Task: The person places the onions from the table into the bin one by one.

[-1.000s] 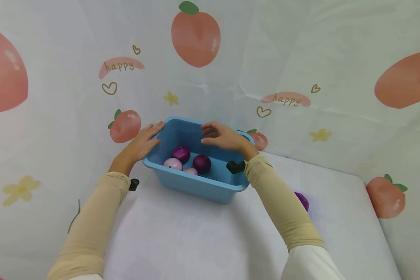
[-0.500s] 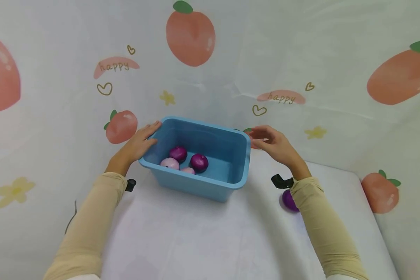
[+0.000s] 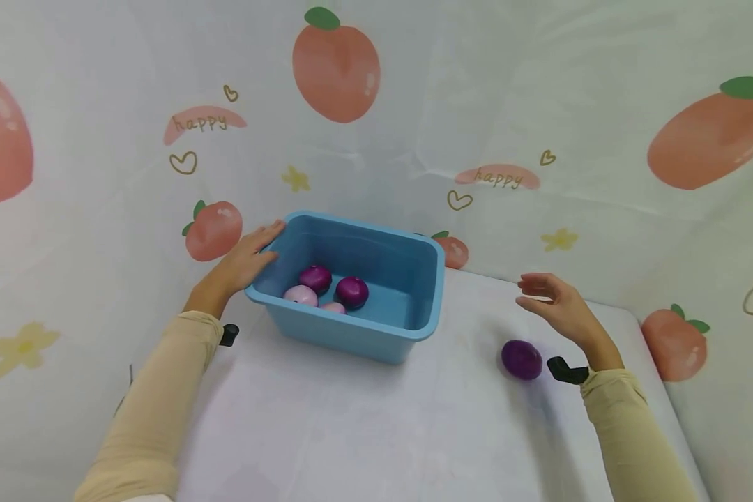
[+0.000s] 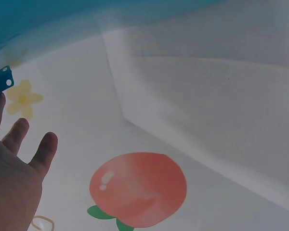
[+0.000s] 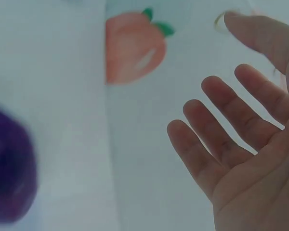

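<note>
A light blue plastic basin (image 3: 345,338) stands toward the back of the table. My left hand (image 3: 241,265) rests on its left rim with the fingers extended. Inside, toward the left, lie two dark purple onions (image 3: 352,292) and two pale pink ones (image 3: 300,295), the nearer pale one partly hidden by the front wall. My right hand (image 3: 558,307) is in the air right of the basin, fingers apart and holding nothing. Just below and left of it on the table sits another purple onion (image 3: 521,360), which also shows at the left edge of the right wrist view.
A white cloth (image 3: 351,432) covers the table. Behind and beside it hangs a white backdrop (image 3: 401,84) printed with peaches, hearts and flowers. A small black wrist mount (image 3: 567,371) juts from the right sleeve, close to the onion.
My right hand has moved out from over the basin, to the right and nearer, beside the lone onion, which now shows whole. My left hand stays on the rim.
</note>
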### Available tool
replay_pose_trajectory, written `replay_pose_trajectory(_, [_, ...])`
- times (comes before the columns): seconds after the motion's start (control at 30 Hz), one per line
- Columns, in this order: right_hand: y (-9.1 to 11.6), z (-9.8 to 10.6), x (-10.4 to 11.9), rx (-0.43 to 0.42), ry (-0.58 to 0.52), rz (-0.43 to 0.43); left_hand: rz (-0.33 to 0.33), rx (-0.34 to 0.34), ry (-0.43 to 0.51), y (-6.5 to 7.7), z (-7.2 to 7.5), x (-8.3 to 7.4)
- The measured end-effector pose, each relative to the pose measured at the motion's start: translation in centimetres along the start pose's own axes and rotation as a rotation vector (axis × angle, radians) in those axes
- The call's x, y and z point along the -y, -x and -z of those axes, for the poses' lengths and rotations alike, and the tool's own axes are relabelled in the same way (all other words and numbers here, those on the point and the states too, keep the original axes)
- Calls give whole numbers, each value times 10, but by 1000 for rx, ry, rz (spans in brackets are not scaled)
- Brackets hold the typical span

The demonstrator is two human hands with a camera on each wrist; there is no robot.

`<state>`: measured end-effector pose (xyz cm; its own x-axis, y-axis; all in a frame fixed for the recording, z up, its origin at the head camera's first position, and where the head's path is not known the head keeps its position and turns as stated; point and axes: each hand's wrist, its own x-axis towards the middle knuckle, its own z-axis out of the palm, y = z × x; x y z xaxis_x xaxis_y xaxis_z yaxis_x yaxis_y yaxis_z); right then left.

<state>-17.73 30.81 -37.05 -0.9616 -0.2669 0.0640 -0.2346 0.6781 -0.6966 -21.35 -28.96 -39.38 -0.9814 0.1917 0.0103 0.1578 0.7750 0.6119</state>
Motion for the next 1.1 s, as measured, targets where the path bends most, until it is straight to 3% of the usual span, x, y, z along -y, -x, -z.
replay_pose_trajectory(0.2, [20, -7, -29, 24, 53, -110, 4, 6, 5, 3, 3, 0])
replay_pose_trajectory(0.57, [45, -36, -65, 137, 6, -226, 14, 12, 12, 6, 1, 2])
replay_pose_trajectory(0.8, [47, -46, -75, 208, -17, -255, 14, 5, 25, 3, -1, 1])
replay_pose_trajectory(1.1, [49, -48, -79, 279, 63, -340, 23, 8, 24, 1, 1, -3])
